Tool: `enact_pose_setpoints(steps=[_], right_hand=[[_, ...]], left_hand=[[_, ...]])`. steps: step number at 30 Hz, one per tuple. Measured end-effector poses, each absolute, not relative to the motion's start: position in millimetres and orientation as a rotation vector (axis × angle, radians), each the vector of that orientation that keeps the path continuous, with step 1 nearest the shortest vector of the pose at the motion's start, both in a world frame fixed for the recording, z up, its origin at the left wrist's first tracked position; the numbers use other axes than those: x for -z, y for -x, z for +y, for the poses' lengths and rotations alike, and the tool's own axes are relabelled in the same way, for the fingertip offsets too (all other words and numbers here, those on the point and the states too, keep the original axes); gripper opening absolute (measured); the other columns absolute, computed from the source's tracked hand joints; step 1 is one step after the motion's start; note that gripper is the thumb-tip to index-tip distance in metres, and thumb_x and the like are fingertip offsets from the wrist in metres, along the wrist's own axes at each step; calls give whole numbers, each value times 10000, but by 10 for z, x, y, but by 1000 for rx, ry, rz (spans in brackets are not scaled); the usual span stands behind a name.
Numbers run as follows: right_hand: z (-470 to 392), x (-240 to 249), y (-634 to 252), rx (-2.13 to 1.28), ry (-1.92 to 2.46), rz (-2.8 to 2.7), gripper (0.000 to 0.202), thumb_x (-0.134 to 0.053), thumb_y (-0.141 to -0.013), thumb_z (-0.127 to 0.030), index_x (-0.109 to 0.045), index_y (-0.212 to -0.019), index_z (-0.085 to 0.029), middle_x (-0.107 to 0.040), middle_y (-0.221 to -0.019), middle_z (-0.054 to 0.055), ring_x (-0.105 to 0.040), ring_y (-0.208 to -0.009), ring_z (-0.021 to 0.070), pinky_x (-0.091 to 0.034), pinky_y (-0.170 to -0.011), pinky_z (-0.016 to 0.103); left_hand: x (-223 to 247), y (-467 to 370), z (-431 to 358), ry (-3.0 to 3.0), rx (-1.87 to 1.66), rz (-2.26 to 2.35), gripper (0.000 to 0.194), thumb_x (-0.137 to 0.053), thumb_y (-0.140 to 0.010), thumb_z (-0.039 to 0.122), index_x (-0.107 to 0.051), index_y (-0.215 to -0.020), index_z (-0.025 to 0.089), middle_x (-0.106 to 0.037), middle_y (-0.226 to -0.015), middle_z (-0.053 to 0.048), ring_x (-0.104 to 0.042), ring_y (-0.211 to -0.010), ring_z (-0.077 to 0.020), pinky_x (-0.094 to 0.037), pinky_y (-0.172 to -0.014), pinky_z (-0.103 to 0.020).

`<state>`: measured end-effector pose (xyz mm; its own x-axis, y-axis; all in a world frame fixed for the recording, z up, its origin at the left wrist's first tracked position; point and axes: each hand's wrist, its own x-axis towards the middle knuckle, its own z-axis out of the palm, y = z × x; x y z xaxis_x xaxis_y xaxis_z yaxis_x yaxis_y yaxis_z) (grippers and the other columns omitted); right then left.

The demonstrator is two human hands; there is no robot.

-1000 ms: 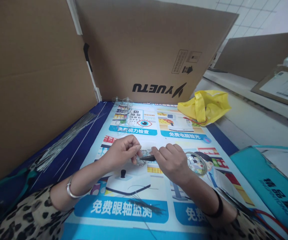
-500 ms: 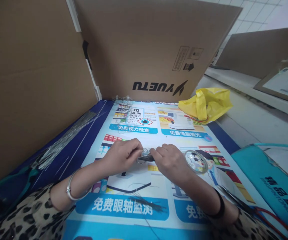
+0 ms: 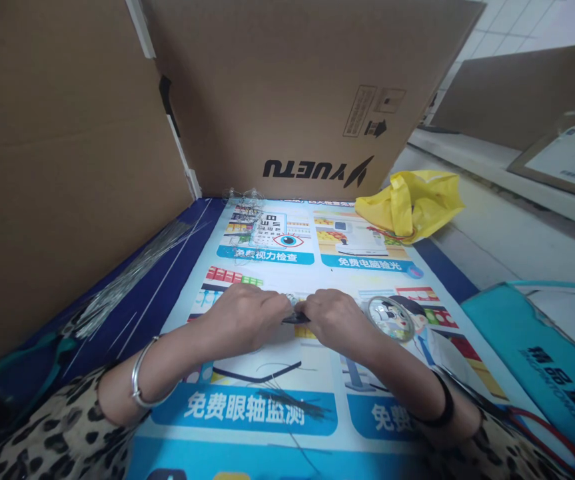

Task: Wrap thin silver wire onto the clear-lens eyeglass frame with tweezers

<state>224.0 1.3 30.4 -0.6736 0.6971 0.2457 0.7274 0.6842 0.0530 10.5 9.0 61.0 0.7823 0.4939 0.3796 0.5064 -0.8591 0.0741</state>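
Note:
Over the printed sheet (image 3: 262,277), my left hand (image 3: 247,320) and my right hand (image 3: 340,323) meet almost knuckle to knuckle. Both are closed in a pinch. A small dark, narrow piece (image 3: 297,316) shows between them, apparently gripped by both hands. Just above it is a bit of clear, wiry material (image 3: 293,299), mostly covered by the fingers. I cannot make out its exact kind. To the right of my right hand lies a round, clear ring-shaped item (image 3: 391,319). Loose dark wires (image 3: 287,400) are scattered on the sheet below my hands.
A bundle of thin silvery wires (image 3: 127,283) lies on the left. Clear wire pieces (image 3: 247,207) pile up at the back against a cardboard wall (image 3: 292,87). A yellow bag (image 3: 417,203), a teal box (image 3: 532,353) and red-handled tool (image 3: 547,433) are on the right.
My left hand has moved right and turned over the small piece, closing the gap between the hands. The right hand stays nearly in place. The view has shifted slightly.

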Motion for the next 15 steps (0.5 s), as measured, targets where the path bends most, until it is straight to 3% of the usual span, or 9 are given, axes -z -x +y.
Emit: enact_pose_setpoints(steps=[7,12,15], right_hand=[[7,-358,-2219,484,1093,-2513,166,-488,-765,-80,-625,-799,-167,-559,-649,23,-437,-657,159,-270,-629,300],[-20,-355,-2235,698,1016,-2412,166,-465,-842,-124,-628,-852,-155,-515,-638,23,-411,-668,156,-259,-631,319],[-44,-371,-2249,822,968,-2389,154,-482,-853,-146,-617,-926,-143,-509,-649,19,-414,-672,152,-254,-626,325]], left_hand=[[-752,-136,157,3043,591,-1582,169,-400,-842,233,-523,-735,190,-594,-611,23,-521,-540,-118,-313,-521,-222],[-728,-133,196,3289,985,-1809,163,-413,-846,267,-510,-739,190,-636,-669,21,-561,-650,-127,-373,-605,-226],[-690,-149,202,3302,1235,-2002,170,-446,-828,294,-505,-714,182,-614,-627,16,-531,-604,-119,-372,-576,-221]])
